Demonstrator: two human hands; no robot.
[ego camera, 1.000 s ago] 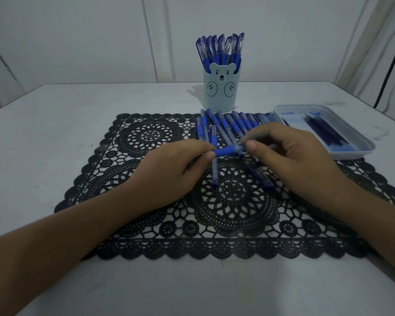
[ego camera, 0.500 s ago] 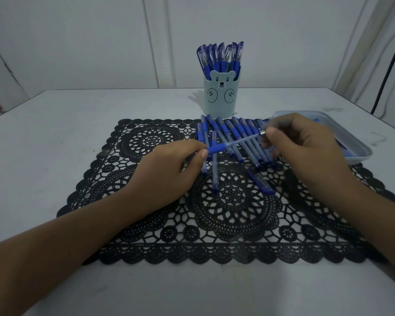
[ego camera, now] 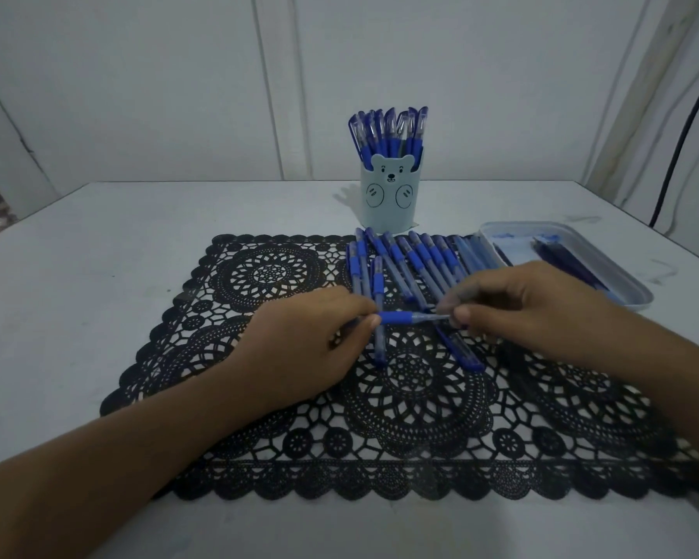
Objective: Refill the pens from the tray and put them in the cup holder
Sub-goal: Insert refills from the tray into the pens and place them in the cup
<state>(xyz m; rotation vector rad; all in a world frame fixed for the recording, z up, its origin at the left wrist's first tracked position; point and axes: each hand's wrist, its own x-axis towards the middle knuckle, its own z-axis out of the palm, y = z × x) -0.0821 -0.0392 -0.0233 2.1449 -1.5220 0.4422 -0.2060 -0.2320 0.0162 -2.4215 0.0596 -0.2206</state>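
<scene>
A blue pen (ego camera: pixel 398 317) lies level between both hands above the black lace mat (ego camera: pixel 267 401). My left hand (ego camera: pixel 311 340) pinches its barrel end. My right hand (ego camera: pixel 517 312) pinches the thin tip end. Behind them, several blue pens (ego camera: pixel 416 260) lie in a row on the mat. One loose pen (ego camera: pixel 379 316) and a blue cap (ego camera: pixel 463 351) lie under the held pen. The pale bear cup holder (ego camera: pixel 390 199) stands at the back, packed with several capped pens. The tray (ego camera: pixel 630 284) at the right holds dark refills (ego camera: pixel 569 264).
The white table (ego camera: pixel 97 244) carries everything. A black cable (ego camera: pixel 682 115) hangs down the wall at the far right. The wall stands close behind the cup holder.
My right hand pulled out to the right along the pen half a second ago, then came back in toward the left hand. The held pen dropped to level. The left hand stayed put.
</scene>
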